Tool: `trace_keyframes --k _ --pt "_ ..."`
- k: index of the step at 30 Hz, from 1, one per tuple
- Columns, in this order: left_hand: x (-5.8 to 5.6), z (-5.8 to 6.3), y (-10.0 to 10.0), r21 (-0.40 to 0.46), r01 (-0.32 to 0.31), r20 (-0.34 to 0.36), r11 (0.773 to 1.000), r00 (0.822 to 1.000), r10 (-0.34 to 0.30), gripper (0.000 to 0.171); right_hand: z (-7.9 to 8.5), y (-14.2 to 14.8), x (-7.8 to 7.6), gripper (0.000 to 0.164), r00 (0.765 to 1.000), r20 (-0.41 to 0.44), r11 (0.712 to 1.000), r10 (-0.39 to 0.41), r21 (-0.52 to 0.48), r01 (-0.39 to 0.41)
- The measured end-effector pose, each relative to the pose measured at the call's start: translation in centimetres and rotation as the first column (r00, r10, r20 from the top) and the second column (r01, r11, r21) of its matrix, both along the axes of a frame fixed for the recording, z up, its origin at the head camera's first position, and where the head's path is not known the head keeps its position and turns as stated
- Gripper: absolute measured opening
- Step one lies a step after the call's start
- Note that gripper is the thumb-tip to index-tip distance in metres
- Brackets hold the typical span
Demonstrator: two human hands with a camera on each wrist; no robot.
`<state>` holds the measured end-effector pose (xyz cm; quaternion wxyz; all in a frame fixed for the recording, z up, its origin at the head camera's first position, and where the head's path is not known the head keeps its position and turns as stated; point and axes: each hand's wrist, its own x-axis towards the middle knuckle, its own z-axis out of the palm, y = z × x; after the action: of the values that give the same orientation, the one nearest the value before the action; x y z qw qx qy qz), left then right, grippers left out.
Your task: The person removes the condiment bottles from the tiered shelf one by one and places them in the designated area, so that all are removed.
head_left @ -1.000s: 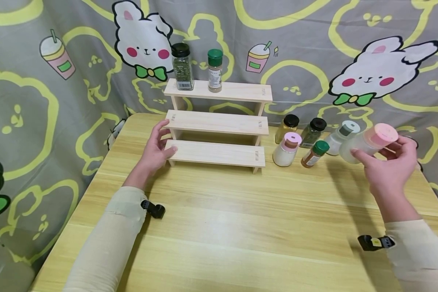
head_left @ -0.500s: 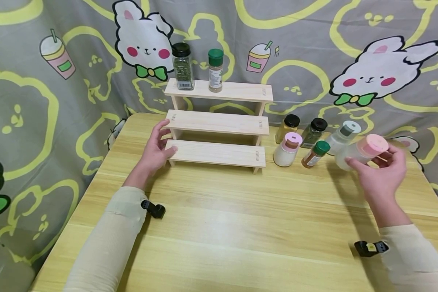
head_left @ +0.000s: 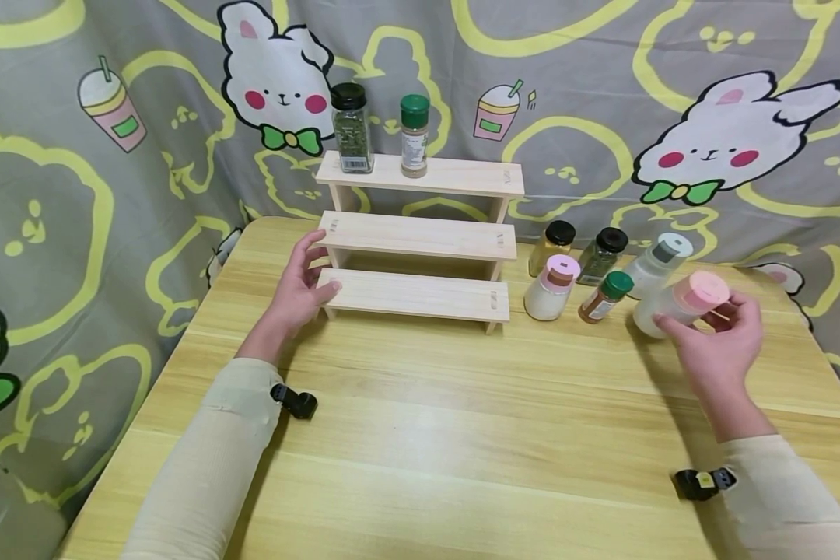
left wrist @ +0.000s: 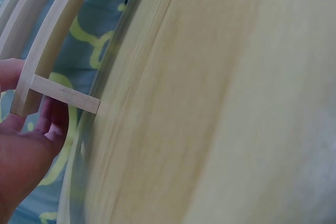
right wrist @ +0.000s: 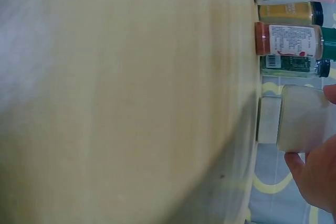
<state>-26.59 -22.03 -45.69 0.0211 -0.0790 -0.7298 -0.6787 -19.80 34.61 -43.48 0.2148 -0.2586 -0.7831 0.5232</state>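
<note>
My left hand (head_left: 295, 286) grips the left end of a three-tier wooden rack (head_left: 413, 294); in the left wrist view its fingers reach around the end of the lower boards. At the right, my right hand (head_left: 724, 341) holds a frosted jar (head_left: 658, 311) with a pink lid (head_left: 704, 291) between thumb and fingers. In the right wrist view that frosted jar hangs slightly above the table, tilted a little in the head view. Just behind it stands a clear jar with a white-and-grey lid (head_left: 674, 246), partly covered.
On the top tier stand a black-capped herb jar (head_left: 352, 138) and a green-capped shaker (head_left: 414, 144). Between rack and right hand are a pink-lidded white jar (head_left: 549, 295), a yellow spice jar (head_left: 549, 253), a dark green jar (head_left: 598, 260) and a small red-brown shaker (head_left: 596, 305). A patterned curtain hangs behind.
My right hand has lowered the pink-lidded frosted jar and brought it to the left, nearer the table. The left hand and rack have stayed put.
</note>
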Motion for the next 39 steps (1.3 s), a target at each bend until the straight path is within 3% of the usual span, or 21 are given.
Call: trace_keyframes --k 12,23,33,39 --pt "0.0 -0.2 -0.1 -0.004 -0.001 0.006 1.000 1.000 0.001 0.087 -0.8 0.1 -0.3 0.077 1.000 0.016 1.000 0.004 0.019 -0.005" --pt "0.0 0.0 -0.1 -0.016 -0.002 0.006 1.000 1.000 0.002 0.087 -1.3 0.2 -0.7 0.077 0.996 0.088 1.000 0.026 0.010 -0.027" --pt "-0.1 0.0 0.0 -0.020 -0.007 0.004 1.000 1.000 0.007 0.087 -1.6 0.4 -0.8 0.077 0.997 0.067 1.000 0.030 0.001 -0.030" --pt "-0.1 -0.1 -0.1 -0.018 -0.007 0.003 1.000 1.000 0.007 0.087 -1.6 0.4 -0.9 0.077 0.994 0.101 0.999 0.046 0.002 -0.047"
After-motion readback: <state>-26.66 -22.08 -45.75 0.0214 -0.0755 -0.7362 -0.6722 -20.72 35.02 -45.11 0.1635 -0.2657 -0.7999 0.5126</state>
